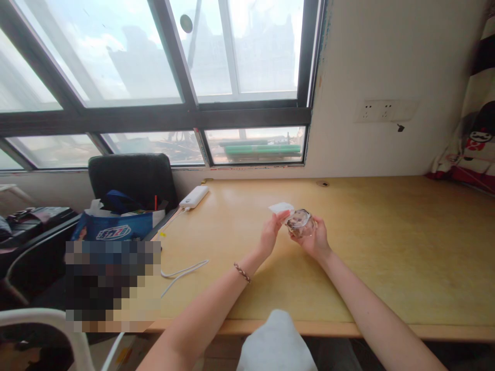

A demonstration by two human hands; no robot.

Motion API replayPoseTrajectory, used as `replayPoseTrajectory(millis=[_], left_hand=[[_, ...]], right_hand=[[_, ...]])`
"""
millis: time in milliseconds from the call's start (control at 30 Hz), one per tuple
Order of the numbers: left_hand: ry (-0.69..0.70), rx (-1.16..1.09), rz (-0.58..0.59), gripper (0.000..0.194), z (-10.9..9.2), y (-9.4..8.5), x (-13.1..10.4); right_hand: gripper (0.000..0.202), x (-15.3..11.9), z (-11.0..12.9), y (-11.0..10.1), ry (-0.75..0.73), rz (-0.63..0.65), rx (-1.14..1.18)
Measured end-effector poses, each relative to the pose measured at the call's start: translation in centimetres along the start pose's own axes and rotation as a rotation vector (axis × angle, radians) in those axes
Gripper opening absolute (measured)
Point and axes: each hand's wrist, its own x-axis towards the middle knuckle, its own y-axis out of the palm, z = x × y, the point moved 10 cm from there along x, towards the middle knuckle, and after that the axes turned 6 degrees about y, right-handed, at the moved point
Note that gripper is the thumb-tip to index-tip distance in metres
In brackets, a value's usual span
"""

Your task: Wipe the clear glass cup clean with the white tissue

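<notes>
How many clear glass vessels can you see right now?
1: the clear glass vessel in the right hand, next to the white tissue in the left hand. Any inside the blue bag at picture left would be hidden.

Blue bag (119, 222): at left, bears a white outlined logo (114, 233), its stylised letters too unclear to read for certain.
White power bank (197, 195): far, left of centre; its dark mark (188, 200) is too small to read.
Patterned cloth (469, 144): far right, a pale X-shaped mark (475, 143) on red.
</notes>
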Motion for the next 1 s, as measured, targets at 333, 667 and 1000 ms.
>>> replayPoseTrajectory(millis=[333,667,1000], left_hand=[[0.056,0.176,0.099,0.048,-0.8,0.8,-0.4],[0.170,0.437,0.202,0.040,-2.3,1.2,-0.7],[0.465,0.705,0.535,0.041,-4.5,5.4,-3.1]], right_hand=[[0.046,-0.6,-1.4,1.6,0.130,0.105,0.018],[0.048,0.2,-3.7,1.0,0.209,0.105,-0.106],[0.037,0.2,-3.5,0.4,0.209,0.032,0.064]])
